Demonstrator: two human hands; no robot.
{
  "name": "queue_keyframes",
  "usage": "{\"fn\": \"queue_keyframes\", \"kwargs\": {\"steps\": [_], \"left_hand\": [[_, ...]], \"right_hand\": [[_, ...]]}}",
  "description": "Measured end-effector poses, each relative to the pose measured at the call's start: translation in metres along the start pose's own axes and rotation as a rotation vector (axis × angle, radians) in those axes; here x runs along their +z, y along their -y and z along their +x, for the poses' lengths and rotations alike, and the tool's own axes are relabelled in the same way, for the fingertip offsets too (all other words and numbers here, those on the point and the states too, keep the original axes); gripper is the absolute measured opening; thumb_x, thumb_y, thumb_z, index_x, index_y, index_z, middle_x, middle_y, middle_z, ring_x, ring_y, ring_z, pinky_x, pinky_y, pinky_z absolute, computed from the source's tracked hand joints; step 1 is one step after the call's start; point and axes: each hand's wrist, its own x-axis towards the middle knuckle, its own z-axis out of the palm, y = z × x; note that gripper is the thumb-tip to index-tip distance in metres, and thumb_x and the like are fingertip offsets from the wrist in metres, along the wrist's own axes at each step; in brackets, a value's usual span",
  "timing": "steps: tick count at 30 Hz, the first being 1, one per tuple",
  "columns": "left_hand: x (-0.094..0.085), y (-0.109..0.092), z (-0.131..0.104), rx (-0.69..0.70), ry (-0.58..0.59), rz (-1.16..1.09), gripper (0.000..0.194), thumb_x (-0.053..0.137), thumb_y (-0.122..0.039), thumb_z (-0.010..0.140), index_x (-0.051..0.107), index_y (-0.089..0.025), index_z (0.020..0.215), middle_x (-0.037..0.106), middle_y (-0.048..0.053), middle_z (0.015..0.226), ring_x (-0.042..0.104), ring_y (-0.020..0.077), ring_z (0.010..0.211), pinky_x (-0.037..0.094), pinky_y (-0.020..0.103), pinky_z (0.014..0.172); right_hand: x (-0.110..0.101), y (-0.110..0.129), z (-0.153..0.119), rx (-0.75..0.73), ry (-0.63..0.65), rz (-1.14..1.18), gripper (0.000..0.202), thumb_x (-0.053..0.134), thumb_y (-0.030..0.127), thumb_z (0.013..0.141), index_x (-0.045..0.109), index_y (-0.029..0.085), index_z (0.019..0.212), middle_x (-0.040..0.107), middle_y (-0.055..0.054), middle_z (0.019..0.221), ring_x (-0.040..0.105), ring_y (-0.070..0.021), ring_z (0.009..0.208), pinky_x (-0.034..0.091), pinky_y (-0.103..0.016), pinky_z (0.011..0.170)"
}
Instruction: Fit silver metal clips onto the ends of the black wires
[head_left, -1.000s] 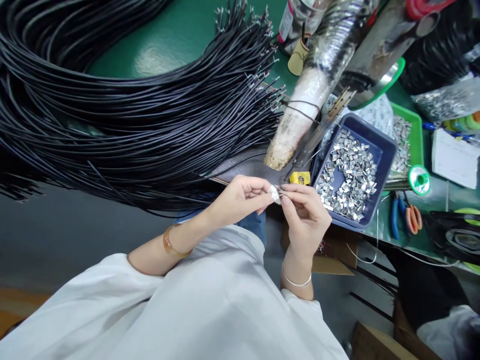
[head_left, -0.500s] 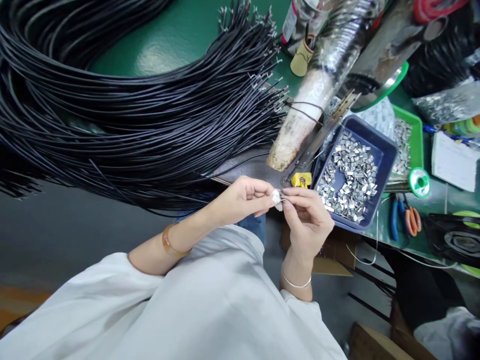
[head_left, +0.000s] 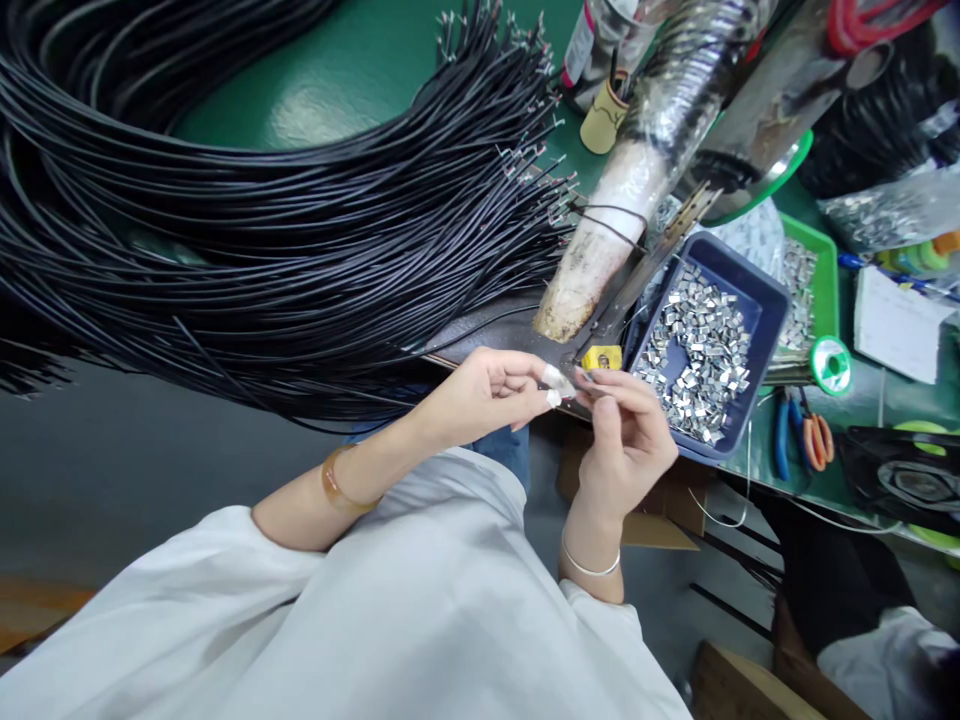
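Note:
My left hand (head_left: 495,388) is at the middle, its thumb and forefinger tips wrapped in white and brought close together in a pinch. What lies between them is too small to make out. Facing it, fingertips almost meeting, my right hand (head_left: 626,435) has thumb and fingers pinched around something small, perhaps greyish, that I cannot identify. Just right of my right hand stands a dark blue tray (head_left: 766,300) filled with small shiny metal pieces (head_left: 705,350). Behind the fingertips is a small yellow object (head_left: 602,358) at the bench edge.
A large bundle of black cables (head_left: 300,230) covers the left of the green bench (head_left: 315,110). A plastic-wrapped tube (head_left: 600,230) slants toward me. Pliers (head_left: 787,435) with blue handles, orange-handled cutters (head_left: 817,440), a green spool (head_left: 831,365) and a green tray (head_left: 825,270) lie right.
My right hand has shifted slightly right, and its fingers have drawn back from the left fingertips. The white-wrapped left forefinger now shows more fully. The view has turned a little.

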Motion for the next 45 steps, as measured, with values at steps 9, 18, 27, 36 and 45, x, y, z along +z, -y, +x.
{"fn": "queue_keyframes", "kwargs": {"steps": [9, 18, 27, 36, 45], "left_hand": [[0.007, 0.002, 0.004, -0.023, -0.186, -0.037, 0.013, 0.08, -0.02, 0.066, 0.072, -0.012, 0.071, 0.062, -0.001, 0.061, 0.051, 0.0077, 0.057, 0.041, 0.021, 0.056], [0.009, 0.001, 0.006, 0.047, -0.241, 0.054, 0.007, 0.072, -0.019, 0.069, 0.067, -0.014, 0.07, 0.057, -0.002, 0.061, 0.048, 0.0081, 0.058, 0.037, 0.02, 0.055], [0.008, -0.001, 0.003, 0.034, -0.196, 0.07, 0.014, 0.073, -0.023, 0.07, 0.063, -0.013, 0.066, 0.051, -0.003, 0.057, 0.041, 0.0059, 0.054, 0.034, 0.019, 0.053], [0.01, 0.004, 0.001, 0.079, -0.153, 0.143, 0.016, 0.068, -0.022, 0.076, 0.059, -0.012, 0.067, 0.046, -0.004, 0.059, 0.041, 0.0059, 0.056, 0.035, 0.019, 0.054], [0.012, 0.008, -0.003, 0.272, -0.146, 0.448, 0.011, 0.063, -0.015, 0.08, 0.064, -0.011, 0.07, 0.054, -0.002, 0.065, 0.043, 0.0063, 0.057, 0.035, 0.017, 0.051]], "right_hand": [[-0.005, 0.008, 0.0, -0.355, -0.08, -0.282, 0.024, 0.07, 0.007, 0.084, 0.069, 0.025, 0.099, 0.076, -0.001, 0.098, 0.075, -0.0173, 0.088, 0.065, -0.035, 0.075], [-0.002, 0.002, -0.003, -0.43, -0.006, -0.295, 0.025, 0.067, 0.008, 0.085, 0.066, 0.025, 0.104, 0.077, -0.001, 0.098, 0.076, -0.0168, 0.087, 0.065, -0.032, 0.073], [0.0, 0.002, -0.002, -0.117, -0.007, -0.005, 0.009, 0.061, 0.014, 0.092, 0.06, 0.022, 0.096, 0.074, -0.002, 0.096, 0.075, -0.0154, 0.087, 0.067, -0.029, 0.069], [-0.001, 0.003, -0.003, -0.051, -0.012, 0.044, 0.009, 0.062, 0.015, 0.092, 0.063, 0.023, 0.095, 0.074, -0.001, 0.094, 0.075, -0.0142, 0.084, 0.067, -0.027, 0.067], [-0.019, 0.007, 0.007, 0.06, 0.225, -0.115, 0.015, 0.072, 0.015, 0.085, 0.075, 0.026, 0.095, 0.073, -0.002, 0.101, 0.073, -0.0156, 0.094, 0.066, -0.031, 0.077]]}}
